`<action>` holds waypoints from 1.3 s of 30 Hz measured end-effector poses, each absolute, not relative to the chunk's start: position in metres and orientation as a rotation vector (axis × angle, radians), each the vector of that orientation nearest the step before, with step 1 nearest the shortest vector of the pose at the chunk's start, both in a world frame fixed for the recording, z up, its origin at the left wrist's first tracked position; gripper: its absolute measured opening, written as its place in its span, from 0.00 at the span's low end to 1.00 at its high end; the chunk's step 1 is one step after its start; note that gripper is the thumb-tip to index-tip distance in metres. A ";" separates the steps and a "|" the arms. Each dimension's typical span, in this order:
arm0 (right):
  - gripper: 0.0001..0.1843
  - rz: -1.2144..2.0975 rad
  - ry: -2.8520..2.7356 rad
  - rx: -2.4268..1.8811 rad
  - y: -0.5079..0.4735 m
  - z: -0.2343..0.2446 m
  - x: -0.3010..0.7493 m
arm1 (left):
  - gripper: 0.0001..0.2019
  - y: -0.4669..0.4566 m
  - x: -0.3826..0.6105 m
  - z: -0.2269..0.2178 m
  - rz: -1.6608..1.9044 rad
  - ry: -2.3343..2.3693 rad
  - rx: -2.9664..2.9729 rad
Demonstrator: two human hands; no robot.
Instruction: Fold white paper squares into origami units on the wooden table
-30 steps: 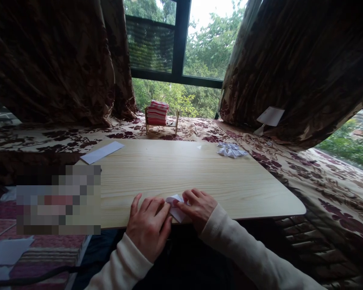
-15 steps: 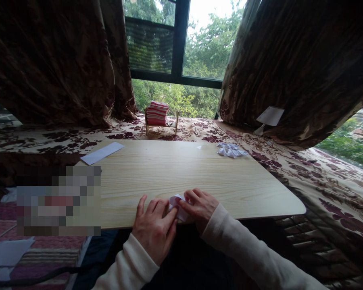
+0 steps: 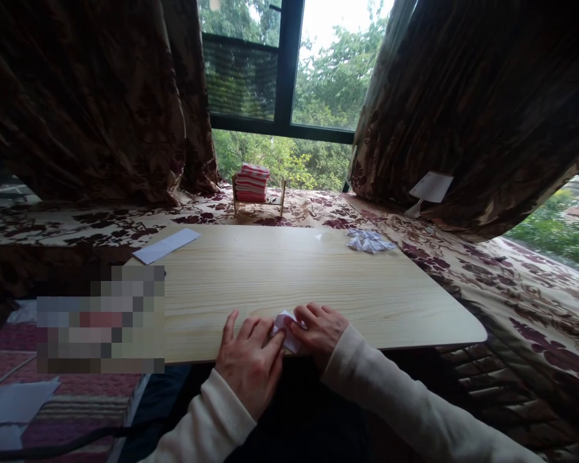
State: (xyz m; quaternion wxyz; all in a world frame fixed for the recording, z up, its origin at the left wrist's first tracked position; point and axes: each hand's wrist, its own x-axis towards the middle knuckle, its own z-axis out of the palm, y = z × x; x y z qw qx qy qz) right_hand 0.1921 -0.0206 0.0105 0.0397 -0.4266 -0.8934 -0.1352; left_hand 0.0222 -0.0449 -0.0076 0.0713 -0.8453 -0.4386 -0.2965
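A small folded white paper (image 3: 286,325) lies at the near edge of the light wooden table (image 3: 280,276). My left hand (image 3: 251,360) rests beside it with fingers stretched, its fingertips pressing on the paper's left side. My right hand (image 3: 321,329) covers the paper's right side, fingers curled and pinching the fold. Most of the paper is hidden under both hands.
A white paper strip (image 3: 166,245) lies at the table's far left corner. A pile of folded white paper pieces (image 3: 368,240) sits at the far right. A small wooden rack with red-striped cloth (image 3: 253,186) stands by the window. Floral bedding surrounds the table.
Both hands have shifted slightly to the right along the table's near edge with the paper between them; the left hand has slid closer to the paper.
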 end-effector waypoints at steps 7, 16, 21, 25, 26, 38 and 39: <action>0.20 -0.187 -2.432 -1.350 -0.031 0.012 0.219 | 0.13 -0.040 0.020 -0.011 -0.975 -1.204 -2.572; 0.14 -0.077 -2.450 -1.381 -0.039 0.003 0.209 | 0.14 -0.050 0.021 -0.004 -1.090 -1.245 -2.546; 0.17 -0.082 -2.496 -1.329 -0.043 0.001 0.208 | 0.16 -0.070 0.027 -0.015 -1.042 -1.364 -2.485; 0.18 -0.049 -2.527 -1.341 -0.042 0.003 0.208 | 0.19 -0.070 0.023 -0.023 -0.945 -1.287 -2.494; 0.18 -0.043 -2.539 -1.342 -0.042 0.004 0.208 | 0.20 -0.066 0.021 -0.024 -0.892 -1.260 -2.515; 0.20 -0.018 -2.595 -1.437 -0.043 0.006 0.201 | 0.21 -0.065 0.018 -0.015 -0.771 -1.291 -2.544; 0.20 -0.014 -2.595 -1.447 -0.044 0.006 0.200 | 0.22 -0.068 0.020 -0.017 -0.742 -1.285 -2.540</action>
